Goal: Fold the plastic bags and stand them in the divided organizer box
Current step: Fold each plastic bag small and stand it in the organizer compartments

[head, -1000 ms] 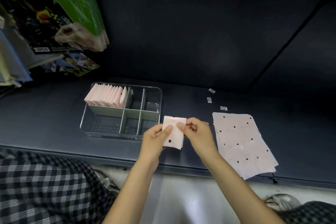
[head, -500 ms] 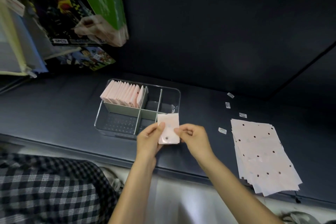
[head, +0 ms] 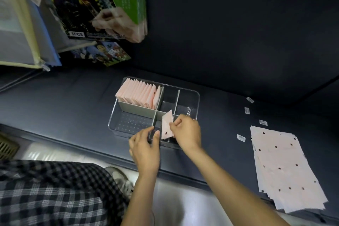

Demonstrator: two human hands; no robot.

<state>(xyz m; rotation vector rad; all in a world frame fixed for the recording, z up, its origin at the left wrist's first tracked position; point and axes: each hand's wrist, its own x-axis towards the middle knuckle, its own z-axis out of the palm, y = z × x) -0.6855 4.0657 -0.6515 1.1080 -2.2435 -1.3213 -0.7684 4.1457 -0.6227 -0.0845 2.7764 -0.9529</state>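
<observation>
I had a full row of folded bags [head: 139,95] standing in the back-left compartment of the box [head: 196,97], and my right hand [head: 187,132] pinched one more folded bag [head: 167,124], tilted over a front compartment, not yet seated. My left hand [head: 145,145] hung loosely curled by the box's front wall, touching nothing I could confirm. A stack of flat bags [head: 282,167] remained unfolded on the surface [head: 55,101], its count unreadable. Blur and my hands hid the bag's lower edge
</observation>
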